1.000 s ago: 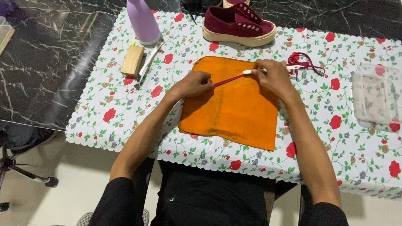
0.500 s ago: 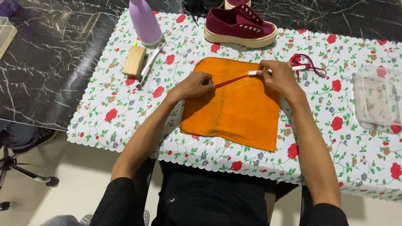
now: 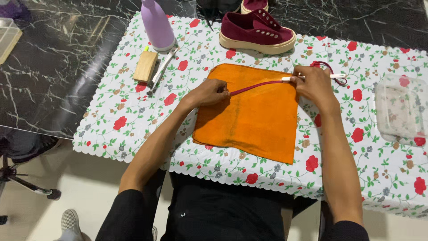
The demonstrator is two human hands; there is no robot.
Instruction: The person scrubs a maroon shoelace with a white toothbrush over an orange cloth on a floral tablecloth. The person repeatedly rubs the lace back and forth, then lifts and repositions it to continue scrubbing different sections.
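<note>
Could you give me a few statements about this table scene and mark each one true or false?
1. Both hands hold a maroon shoelace stretched over an orange cloth. True.
2. The left hand rests on the wooden block. False: it grips the shoelace's end on the cloth.
3. A maroon shoe stands beyond the cloth. True.
4. The lilac bottle lies on its side. False: it stands upright.
5. The right hand holds the clear container. False: it pinches the shoelace.

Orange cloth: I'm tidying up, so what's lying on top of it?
A maroon shoelace stretched between the left hand and right hand. Anything beneath the orange cloth is hidden.
</note>
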